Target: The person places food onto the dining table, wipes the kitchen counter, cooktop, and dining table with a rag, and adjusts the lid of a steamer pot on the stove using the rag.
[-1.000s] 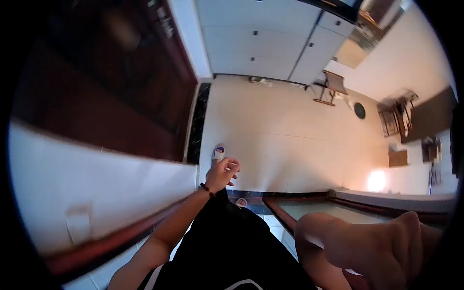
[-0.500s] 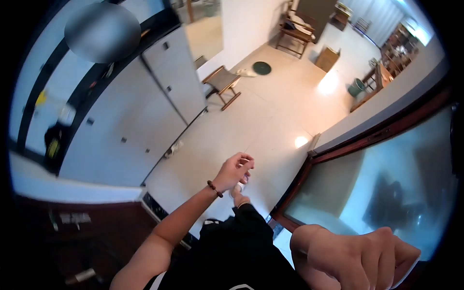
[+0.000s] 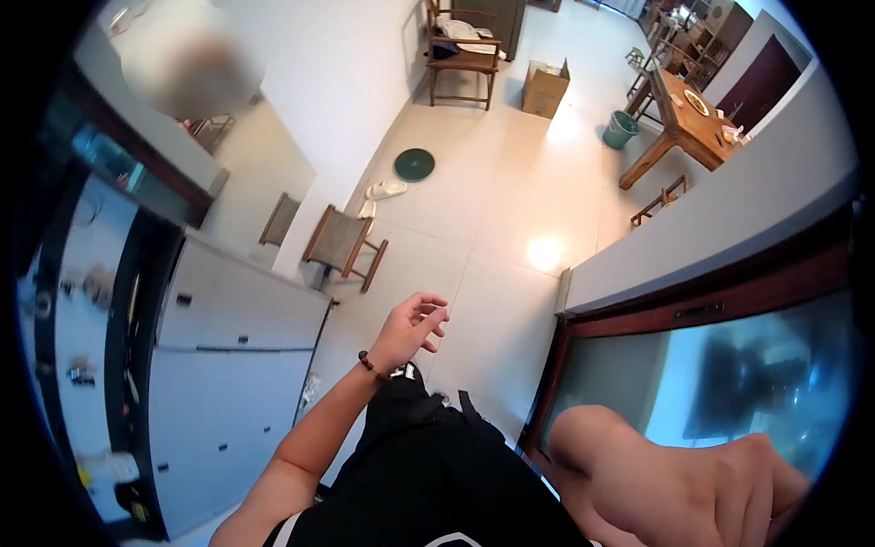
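Note:
My left hand (image 3: 415, 330) hangs in front of my body above the tiled floor (image 3: 492, 319). Its fingers are loosely bent and apart, with nothing in them, and a brown bead bracelet (image 3: 372, 366) circles the wrist. Close to the camera at the lower right, my right hand (image 3: 679, 483) has its fingers curled in. Whatever that hand may hold is hidden. Behind it is a dark-framed glass door panel (image 3: 620, 360); I cannot tell whether the hand touches it. My black trousers (image 3: 428, 456) and one shoe (image 3: 406, 371) show below.
Left stands a grey cabinet (image 3: 237, 392), with a low folding stool (image 3: 337, 239) beyond it. Pale slippers (image 3: 386, 190) and a round green disc (image 3: 415, 165) lie by the wall. Farther off are a wooden chair (image 3: 463, 62), cardboard box (image 3: 545, 89), green bucket (image 3: 620, 130) and wooden table (image 3: 679, 114).
My view has moved forward into the room, so the stool, box and table appear nearer. One foot that showed below my left hand is now mostly hidden. Both hands keep much the same shape.

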Demonstrator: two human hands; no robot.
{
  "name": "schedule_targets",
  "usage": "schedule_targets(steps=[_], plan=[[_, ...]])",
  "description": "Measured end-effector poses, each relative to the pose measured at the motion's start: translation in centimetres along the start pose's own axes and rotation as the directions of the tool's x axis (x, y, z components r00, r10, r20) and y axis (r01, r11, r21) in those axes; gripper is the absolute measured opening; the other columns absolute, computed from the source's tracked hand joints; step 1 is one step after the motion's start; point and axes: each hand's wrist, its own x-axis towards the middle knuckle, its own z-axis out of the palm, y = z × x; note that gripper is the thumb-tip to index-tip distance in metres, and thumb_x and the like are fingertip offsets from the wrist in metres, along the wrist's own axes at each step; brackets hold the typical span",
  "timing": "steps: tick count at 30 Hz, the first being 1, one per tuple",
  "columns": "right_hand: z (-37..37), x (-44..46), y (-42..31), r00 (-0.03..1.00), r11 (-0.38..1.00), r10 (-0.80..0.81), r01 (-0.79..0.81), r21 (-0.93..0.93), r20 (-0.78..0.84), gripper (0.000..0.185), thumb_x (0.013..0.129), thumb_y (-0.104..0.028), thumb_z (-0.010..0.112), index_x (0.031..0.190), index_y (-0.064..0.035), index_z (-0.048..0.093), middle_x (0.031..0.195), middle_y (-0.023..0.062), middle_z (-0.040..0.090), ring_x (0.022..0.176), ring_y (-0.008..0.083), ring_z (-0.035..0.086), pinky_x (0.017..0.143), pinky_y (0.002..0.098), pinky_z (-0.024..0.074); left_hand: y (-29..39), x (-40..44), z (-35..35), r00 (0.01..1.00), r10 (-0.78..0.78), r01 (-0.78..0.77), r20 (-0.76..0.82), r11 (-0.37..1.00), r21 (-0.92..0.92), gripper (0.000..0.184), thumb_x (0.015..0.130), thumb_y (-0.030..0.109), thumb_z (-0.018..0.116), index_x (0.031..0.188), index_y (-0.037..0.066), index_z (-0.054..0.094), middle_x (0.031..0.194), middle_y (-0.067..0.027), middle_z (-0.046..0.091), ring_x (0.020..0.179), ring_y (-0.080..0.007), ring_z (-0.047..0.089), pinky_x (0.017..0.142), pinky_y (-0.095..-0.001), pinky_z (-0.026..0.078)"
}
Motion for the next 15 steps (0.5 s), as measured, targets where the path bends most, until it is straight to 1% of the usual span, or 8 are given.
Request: schedule_targets(steps=[5, 8, 9, 11, 12, 13, 14, 15], plan=[[-15.8, 7.7, 3.9, 0.999, 0.967, -0.01, -0.002, -0.256, -0.047, 0.027, 0.097, -0.031, 0.061, 0.086, -0.0087, 0.051, 0.066, 0.0026, 0.057, 0.056, 0.0128, 0.057, 0.075, 0.0419, 0.0599, 8.6, 19.1, -4.9, 0.996, -0.009, 0.006, 0.085, 1.0, 0.028, 0.027, 0.104, 0.021, 0.061, 0.124, 0.003, 0.06, 0.106, -0.0085, 0.066, 0.086, -0.0139, 0.066, 0.064, -0.0278, 0.06], [-25.5, 11.4, 3.9, 0.989, 0.805, -0.072, -0.02, -0.592, -0.13, 0.036, 0.101, -0.042, 0.062, 0.089, -0.0087, 0.052, 0.068, 0.0021, 0.058, 0.056, 0.0117, 0.055, 0.075, 0.0426, 0.0588, 14.2, 30.7, -5.4, 0.975, -0.005, 0.0, 0.223, 1.0, 0.023, 0.027, 0.105, 0.023, 0.06, 0.125, 0.005, 0.059, 0.105, -0.0069, 0.066, 0.086, -0.0133, 0.066, 0.064, -0.0285, 0.06], [-29.6, 12.4, 3.4, 0.984, 0.654, -0.062, -0.088, -0.751, -0.168, 0.04, 0.102, -0.045, 0.062, 0.09, -0.0088, 0.052, 0.069, 0.0019, 0.059, 0.056, 0.0113, 0.055, 0.075, 0.0428, 0.0584, 16.1, 34.8, -4.7, 0.959, 0.009, -0.013, 0.282, 1.0, 0.013, 0.027, 0.105, 0.023, 0.06, 0.125, 0.005, 0.059, 0.105, -0.0064, 0.066, 0.086, -0.0132, 0.066, 0.064, -0.0288, 0.06], [-38.7, 14.1, 2.1, 0.967, 0.193, 0.014, -0.253, -0.948, -0.255, 0.024, 0.1, -0.026, 0.065, 0.11, -0.004, 0.059, 0.086, 0.0078, 0.067, 0.072, 0.016, 0.065, 0.089, 0.044, 0.0567, 21.0, 42.4, -2.8, 0.928, -0.001, -0.022, 0.372, 0.998, 0.059, 0.029, 0.106, 0.025, 0.059, 0.127, 0.006, 0.059, 0.108, -0.0067, 0.066, 0.088, -0.0135, 0.066, 0.066, -0.029, 0.06], [-43.5, 13.7, 0.1, 0.96, -0.104, 0.001, -0.279, -0.955, -0.28, 0.023, 0.099, -0.017, 0.066, 0.116, -0.0022, 0.06, 0.091, 0.0096, 0.069, 0.078, 0.0186, 0.068, 0.091, 0.0424, 0.0558, 22.7, 46.0, -1.3, 0.907, -0.006, -0.025, 0.421, 0.997, 0.068, 0.03, 0.106, 0.026, 0.058, 0.128, 0.006, 0.058, 0.11, -0.007, 0.065, 0.091, -0.0137, 0.066, 0.067, -0.0291, 0.06], [-47.5, 12.9, -1.6, 0.899, -0.221, -0.069, -0.436, -0.872, -0.432, 0.025, 0.096, -0.01, 0.065, 0.119, -0.0002, 0.06, 0.097, 0.0116, 0.07, 0.086, 0.0211, 0.069, 0.093, 0.0412, 0.0548, 24.3, 49.7, 0.3, 0.886, -0.013, -0.026, 0.464, 0.997, 0.077, 0.031, 0.107, 0.028, 0.057, 0.13, 0.006, 0.057, 0.111, -0.0073, 0.065, 0.094, -0.0138, 0.065, 0.067, -0.0291, 0.06], [-51.1, 11.6, -3.2, 0.811, -0.314, -0.16, -0.582, -0.75, -0.563, 0.029, 0.093, -0.003, 0.064, 0.121, 0.0017, 0.06, 0.103, 0.0135, 0.071, 0.094, 0.0236, 0.07, 0.094, 0.0401, 0.0539, 25.6, 53.6, 1.9, 0.865, -0.047, -0.019, 0.499, 0.992, 0.126, 0.035, 0.107, 0.03, 0.055, 0.134, 0.007, 0.055, 0.119, -0.0084, 0.063, 0.104, -0.015, 0.064, 0.074, -0.0306, 0.061], [-54.7, 10.8, -5.2, 0.789, -0.449, -0.163, -0.594, -0.667, -0.593, 0.038, 0.09, 0.002, 0.066, 0.128, 0.0043, 0.059, 0.11, 0.0166, 0.072, 0.108, 0.028, 0.07, 0.098, 0.0384, 0.0519, 26.4, 57.5, 3.6, 0.848, -0.056, -0.026, 0.528, 0.989, 0.147, 0.035, 0.107, 0.03, 0.055, 0.134, 0.007, 0.055, 0.119, -0.0084, 0.063, 0.104, -0.015, 0.064, 0.074, -0.0306, 0.061]])
